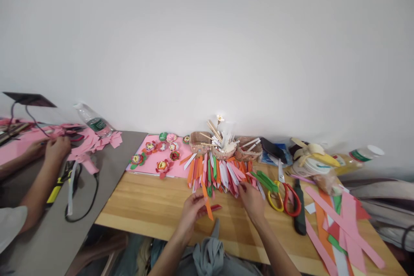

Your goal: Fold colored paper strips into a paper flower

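My left hand [191,213] pinches an orange paper strip [208,207] that stands out past the fingertips. Beside those fingers is a red paper piece [216,208]; whether it is held or lies on the table I cannot tell. My right hand [252,202] is at the right front of a fanned pile of folded paper strips [210,174] in orange, white, green and pink. Its fingers are closed at the tips of the pile, and what is between them is too small to make out.
Three small baskets [199,142] stand behind the pile. Paper flowers [163,166] sit on a pink sheet at left. Scissors [286,196], a dark bottle [300,211] and loose strips [351,228] lie right. Another person's hands [56,148] work on the grey table.
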Demonstrator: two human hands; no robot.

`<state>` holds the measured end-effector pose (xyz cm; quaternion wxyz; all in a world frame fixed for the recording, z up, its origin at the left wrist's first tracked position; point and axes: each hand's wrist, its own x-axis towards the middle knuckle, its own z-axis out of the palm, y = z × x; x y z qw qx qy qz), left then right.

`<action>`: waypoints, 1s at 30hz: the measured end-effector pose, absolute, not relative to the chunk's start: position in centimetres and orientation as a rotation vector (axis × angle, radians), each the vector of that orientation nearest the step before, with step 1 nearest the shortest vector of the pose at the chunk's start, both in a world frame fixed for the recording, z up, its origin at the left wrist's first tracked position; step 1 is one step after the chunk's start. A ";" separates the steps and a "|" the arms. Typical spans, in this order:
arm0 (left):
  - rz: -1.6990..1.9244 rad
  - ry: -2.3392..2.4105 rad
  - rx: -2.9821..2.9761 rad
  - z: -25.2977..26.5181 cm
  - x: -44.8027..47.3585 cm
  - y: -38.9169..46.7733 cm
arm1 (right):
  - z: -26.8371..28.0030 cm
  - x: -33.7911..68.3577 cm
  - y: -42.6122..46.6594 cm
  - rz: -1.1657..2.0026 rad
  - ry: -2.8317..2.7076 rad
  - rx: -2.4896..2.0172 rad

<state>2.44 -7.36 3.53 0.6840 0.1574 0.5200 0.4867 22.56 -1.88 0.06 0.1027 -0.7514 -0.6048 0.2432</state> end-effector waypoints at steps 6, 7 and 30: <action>1.089 1.092 0.378 4.3 2.8 -6.8 | 2.5 23.9 -2.4 0.677 -1.644 -2.146; 1.089 1.089 0.375 4.3 3.0 -6.7 | 2.9 24.1 -2.5 0.667 -1.606 -2.125; 1.174 0.993 0.278 7.0 3.8 -4.3 | 6.6 19.2 -5.0 1.105 -1.045 -1.514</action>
